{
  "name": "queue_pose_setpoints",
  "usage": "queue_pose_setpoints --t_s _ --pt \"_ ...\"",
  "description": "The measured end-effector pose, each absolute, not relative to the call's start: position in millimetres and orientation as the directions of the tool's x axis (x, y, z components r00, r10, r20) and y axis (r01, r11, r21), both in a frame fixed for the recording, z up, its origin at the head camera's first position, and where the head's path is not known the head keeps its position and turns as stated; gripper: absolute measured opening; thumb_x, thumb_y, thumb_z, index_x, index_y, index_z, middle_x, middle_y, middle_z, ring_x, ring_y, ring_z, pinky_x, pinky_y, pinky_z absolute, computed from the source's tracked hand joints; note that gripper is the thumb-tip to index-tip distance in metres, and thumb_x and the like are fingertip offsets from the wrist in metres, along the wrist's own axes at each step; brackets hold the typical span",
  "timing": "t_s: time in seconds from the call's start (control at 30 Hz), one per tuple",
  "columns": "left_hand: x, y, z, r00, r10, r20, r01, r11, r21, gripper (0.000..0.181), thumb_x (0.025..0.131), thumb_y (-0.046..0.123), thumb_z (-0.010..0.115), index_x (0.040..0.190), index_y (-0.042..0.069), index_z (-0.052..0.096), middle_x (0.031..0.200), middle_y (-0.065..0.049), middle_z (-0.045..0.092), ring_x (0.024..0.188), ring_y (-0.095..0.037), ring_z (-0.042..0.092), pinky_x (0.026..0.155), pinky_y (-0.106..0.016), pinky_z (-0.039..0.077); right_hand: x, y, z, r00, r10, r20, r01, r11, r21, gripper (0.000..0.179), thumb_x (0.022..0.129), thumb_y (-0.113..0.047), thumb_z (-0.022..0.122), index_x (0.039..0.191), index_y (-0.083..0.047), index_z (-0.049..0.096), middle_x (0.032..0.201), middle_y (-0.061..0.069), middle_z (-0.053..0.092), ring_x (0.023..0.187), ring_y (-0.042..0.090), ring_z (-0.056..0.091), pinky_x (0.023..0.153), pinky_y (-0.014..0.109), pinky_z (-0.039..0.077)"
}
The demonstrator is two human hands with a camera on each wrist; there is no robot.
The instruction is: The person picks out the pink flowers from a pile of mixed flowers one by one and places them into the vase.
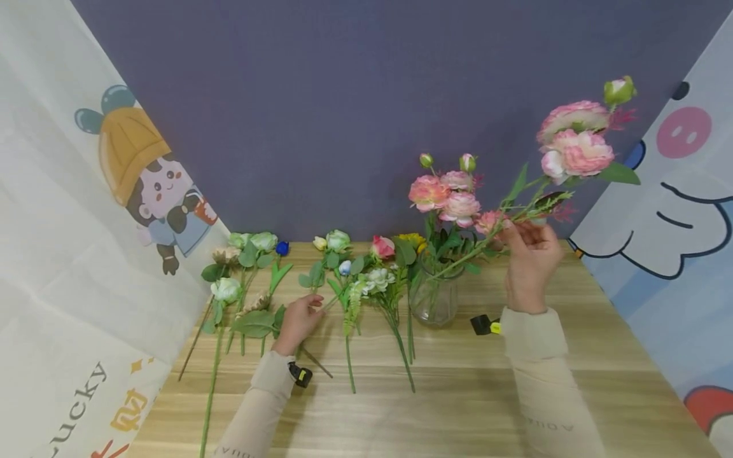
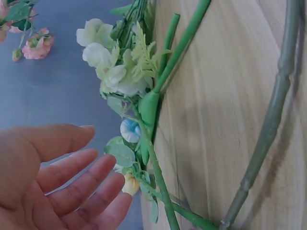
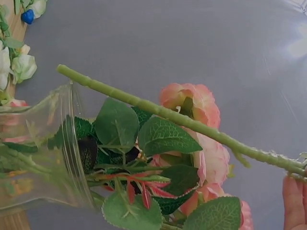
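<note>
My right hand (image 1: pixel 529 257) pinches the green stem (image 3: pixel 192 125) of a pink artificial flower spray (image 1: pixel 578 152), whose blooms lean up to the right. The stem's cut end lies close to the rim of a clear glass vase (image 1: pixel 434 306); in the right wrist view it shows beside the mouth. Another pink flower spray (image 1: pixel 458 207) stands in the vase, with dark green leaves. Low over the table, my left hand (image 1: pixel 299 321) holds nothing, its fingers loosely extended. Near it lie flower stems and a white flower bunch (image 2: pixel 112 72).
At the table's left lie several flowers, including a pale green rose (image 1: pixel 226 290) and a small blue flower (image 1: pixel 282 248). A red-pink rose (image 1: pixel 382 247) and a yellow flower (image 1: pixel 412 240) lie left of the vase. A dark panel (image 1: pixel 321 127) stands behind the wooden table (image 1: pixel 458 394).
</note>
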State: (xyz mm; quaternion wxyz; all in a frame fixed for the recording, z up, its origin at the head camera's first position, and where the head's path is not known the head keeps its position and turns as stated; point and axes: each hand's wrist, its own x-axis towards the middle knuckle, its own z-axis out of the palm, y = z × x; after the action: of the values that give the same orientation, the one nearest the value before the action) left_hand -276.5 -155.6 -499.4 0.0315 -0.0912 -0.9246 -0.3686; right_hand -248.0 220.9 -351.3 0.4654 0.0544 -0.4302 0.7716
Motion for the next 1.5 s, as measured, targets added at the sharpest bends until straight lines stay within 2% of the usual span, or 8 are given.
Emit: queue_pose_setpoints --t_s 0.27,0.43,0.77,0.93,1.2,1.33,1.5 --pt "-280.7 -155.8 -506.7 -0.979 0.189 0.073 0.191 0.737 0.649 0.033 0.084 0.007 0.067 0.114 -0.006 0.062 0.103 -0.021 0.067 0.091 -0.035 0.064 0.078 -0.046 0.052 -248.1 225.3 -350.5 -0.537 0.693 0.481 -0.786 -0.205 -0.583 0.013 0.073 0.015 0.071 0.082 0.008 0.063 0.075 0.011 0.065 0.066 0.017 0.063 0.059 0.024 0.054" --pt "-283.0 -154.5 -511.6 -0.976 0.214 0.039 0.189 0.745 0.64 0.036 0.084 0.008 0.068 0.116 -0.007 0.061 0.104 -0.023 0.066 0.093 -0.035 0.064 0.079 -0.047 0.052 -246.7 227.7 -348.8 -0.528 0.707 0.471 -0.767 -0.16 -0.621 0.012 0.075 0.012 0.071 0.08 0.005 0.063 0.074 0.009 0.063 0.065 0.016 0.061 0.059 0.023 0.054" --pt "-287.8 -153.2 -514.1 -0.979 0.194 0.068 0.192 0.746 0.638 0.026 0.087 0.007 0.066 0.109 -0.006 0.065 0.101 -0.019 0.067 0.093 -0.034 0.063 0.08 -0.046 0.052 -247.2 234.0 -346.5 -0.504 0.727 0.467 -0.788 -0.166 -0.593 0.013 0.072 0.013 0.073 0.08 0.009 0.064 0.074 0.011 0.065 0.062 0.016 0.061 0.058 0.024 0.053" --pt "-287.9 -153.0 -515.2 -0.981 0.18 0.079 0.189 0.759 0.623 0.019 0.085 0.003 0.065 0.102 -0.005 0.068 0.096 -0.018 0.068 0.09 -0.033 0.064 0.079 -0.045 0.052 -246.7 235.3 -346.2 -0.519 0.718 0.463 -0.792 -0.2 -0.576 0.016 0.07 0.014 0.074 0.081 0.011 0.063 0.074 0.013 0.065 0.061 0.017 0.061 0.059 0.024 0.053" --pt "-291.3 -154.0 -518.0 -0.977 0.168 0.132 0.214 0.792 0.572 0.018 0.082 -0.004 0.062 0.098 -0.005 0.069 0.092 -0.018 0.069 0.086 -0.033 0.065 0.075 -0.043 0.053 -246.7 229.9 -353.1 -0.548 0.698 0.461 -0.742 -0.151 -0.653 0.014 0.073 0.009 0.075 0.08 0.007 0.063 0.074 0.01 0.064 0.064 0.016 0.06 0.06 0.024 0.053" --pt "-290.9 -154.2 -517.3 -0.979 0.172 0.11 0.204 0.811 0.548 0.016 0.083 -0.003 0.062 0.097 -0.006 0.069 0.093 -0.018 0.069 0.086 -0.033 0.066 0.076 -0.043 0.053 -246.4 225.9 -358.2 -0.558 0.694 0.456 -0.716 -0.123 -0.687 0.014 0.074 0.008 0.075 0.076 0.005 0.061 0.071 0.008 0.063 0.059 0.015 0.058 0.056 0.021 0.051" --pt "-290.8 -154.6 -516.8 -0.983 0.171 0.071 0.182 0.828 0.53 0.016 0.083 -0.003 0.063 0.097 -0.004 0.07 0.093 -0.017 0.069 0.086 -0.032 0.065 0.076 -0.043 0.053 -246.7 220.6 -363.1 -0.572 0.681 0.458 -0.632 -0.009 -0.775 0.016 0.076 0.006 0.073 0.072 -0.004 0.061 0.069 -0.001 0.065 0.06 0.008 0.058 0.054 0.016 0.046"
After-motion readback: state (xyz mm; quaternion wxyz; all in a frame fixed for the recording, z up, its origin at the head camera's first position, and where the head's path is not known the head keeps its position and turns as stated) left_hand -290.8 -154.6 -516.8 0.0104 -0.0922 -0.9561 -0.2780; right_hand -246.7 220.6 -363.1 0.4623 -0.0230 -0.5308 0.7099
